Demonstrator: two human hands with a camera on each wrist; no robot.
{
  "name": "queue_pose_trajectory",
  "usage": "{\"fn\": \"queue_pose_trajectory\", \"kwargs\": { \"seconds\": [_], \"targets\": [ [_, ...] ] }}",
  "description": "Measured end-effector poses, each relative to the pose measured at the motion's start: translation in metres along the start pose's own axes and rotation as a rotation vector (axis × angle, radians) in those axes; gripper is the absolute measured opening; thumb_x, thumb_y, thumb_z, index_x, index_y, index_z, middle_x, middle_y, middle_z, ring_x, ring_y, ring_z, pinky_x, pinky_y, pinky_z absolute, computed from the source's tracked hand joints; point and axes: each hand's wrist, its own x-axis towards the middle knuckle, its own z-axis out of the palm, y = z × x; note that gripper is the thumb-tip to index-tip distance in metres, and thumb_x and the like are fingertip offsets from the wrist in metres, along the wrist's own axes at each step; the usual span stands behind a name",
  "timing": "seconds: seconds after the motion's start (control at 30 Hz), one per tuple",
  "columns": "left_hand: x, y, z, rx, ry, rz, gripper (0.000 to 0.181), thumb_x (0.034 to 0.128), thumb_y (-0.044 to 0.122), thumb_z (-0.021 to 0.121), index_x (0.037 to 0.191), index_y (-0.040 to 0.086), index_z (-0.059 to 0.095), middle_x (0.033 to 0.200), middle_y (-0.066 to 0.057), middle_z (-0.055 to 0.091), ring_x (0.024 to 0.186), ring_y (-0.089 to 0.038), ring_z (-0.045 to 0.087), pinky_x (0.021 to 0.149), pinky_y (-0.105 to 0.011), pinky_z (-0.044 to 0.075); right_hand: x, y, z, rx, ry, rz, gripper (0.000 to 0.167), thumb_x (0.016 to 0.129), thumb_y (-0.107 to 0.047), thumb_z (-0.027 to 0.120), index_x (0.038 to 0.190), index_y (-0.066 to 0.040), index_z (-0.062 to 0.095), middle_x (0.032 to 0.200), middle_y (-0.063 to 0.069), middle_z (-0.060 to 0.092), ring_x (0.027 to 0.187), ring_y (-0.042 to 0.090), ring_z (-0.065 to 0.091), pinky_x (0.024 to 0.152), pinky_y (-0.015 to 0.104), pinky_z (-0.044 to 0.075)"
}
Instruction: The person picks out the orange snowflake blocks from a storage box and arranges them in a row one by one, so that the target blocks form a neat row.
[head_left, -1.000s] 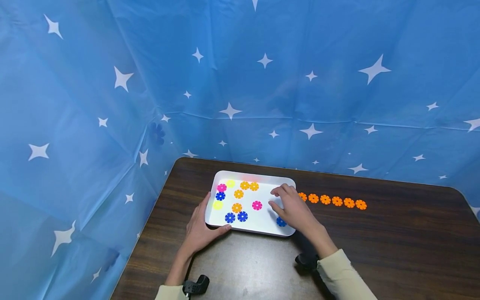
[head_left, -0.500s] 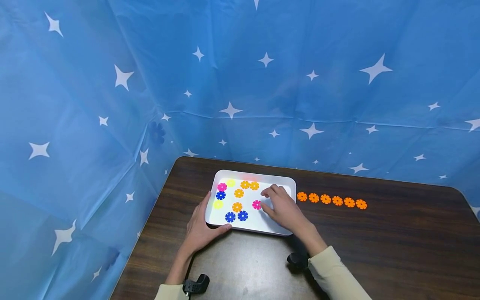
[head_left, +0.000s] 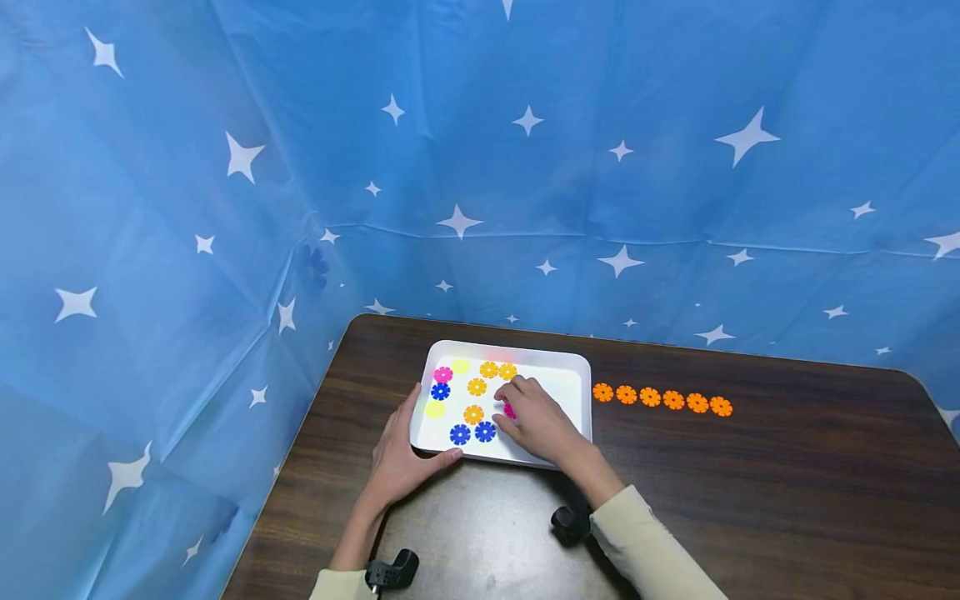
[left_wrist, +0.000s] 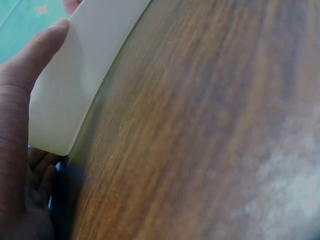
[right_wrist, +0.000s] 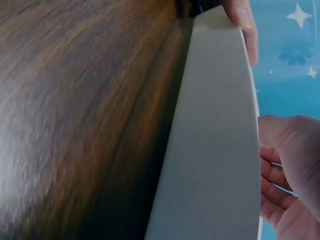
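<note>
A white tray [head_left: 558, 375] holds flower-shaped plastic discs in several colours. My left hand [head_left: 399, 461] grips its near left corner, thumb along the front wall [left_wrist: 95, 55] and fingers at the left side. Over the tray's middle is my right hand [head_left: 542, 423], its thumb and forefinger apart. They are around a pink disc [head_left: 510, 411], partly covered by the hand; contact cannot be told. Just left of that thumb lie two blue discs [head_left: 485, 432], with an orange disc [head_left: 473, 414] above them. In the right wrist view, the tray wall hides the right fingertips.
To the right of the tray, several orange discs [head_left: 672, 400] form a row on the dark wooden table [head_left: 787, 467]. A blue star-patterned cloth [head_left: 525, 192] hangs behind and to the left. Each wrist wears a black camera [head_left: 392, 570].
My right hand has moved left across the tray to the pink disc. The blue disc near the tray's right corner is now out of sight behind that hand. My left hand stays put.
</note>
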Motion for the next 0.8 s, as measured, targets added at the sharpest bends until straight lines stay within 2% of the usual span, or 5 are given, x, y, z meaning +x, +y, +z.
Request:
{"fn": "queue_pose_trajectory", "kwargs": {
  "seconds": [0.2,0.37,0.63,0.8],
  "targets": [
    [0.000,-0.003,0.001,0.006,0.001,0.006,0.120,0.0695,0.071,0.081,0.162,0.044,0.010,0.163,-0.001,0.037,0.138,-0.025,0.044,0.104,-0.059,0.042,0.006,-0.005,0.009,-0.019,-0.031,-0.017,0.035,0.097,-0.030,0.070,0.121,-0.005,0.067,0.114,0.007,0.065,0.103,0.019,0.056,0.097,0.037,0.051],
    [0.001,-0.003,0.001,0.010,0.005,0.004,0.120,0.0689,0.072,0.081,0.161,0.045,0.010,0.164,0.000,0.036,0.138,-0.024,0.044,0.104,-0.058,0.043,0.010,-0.009,0.011,-0.030,-0.028,-0.035,0.034,0.097,-0.030,0.071,0.120,-0.005,0.068,0.112,0.007,0.065,0.102,0.020,0.056,0.097,0.038,0.050],
    [0.001,-0.002,0.001,0.006,0.000,-0.003,0.120,0.0688,0.072,0.081,0.161,0.045,0.010,0.165,0.001,0.034,0.139,-0.025,0.043,0.105,-0.059,0.042,0.016,-0.012,0.014,-0.031,-0.072,-0.017,0.034,0.097,-0.029,0.070,0.122,-0.005,0.068,0.115,0.008,0.065,0.104,0.020,0.055,0.100,0.037,0.051],
    [0.000,0.000,0.001,0.000,0.000,-0.010,0.118,0.0691,0.072,0.080,0.161,0.045,0.011,0.165,0.000,0.035,0.139,-0.025,0.043,0.105,-0.061,0.041,0.019,-0.014,0.017,-0.048,-0.081,-0.033,0.036,0.095,-0.031,0.072,0.122,-0.006,0.068,0.114,0.008,0.066,0.102,0.019,0.056,0.099,0.036,0.051]
  ]
}}
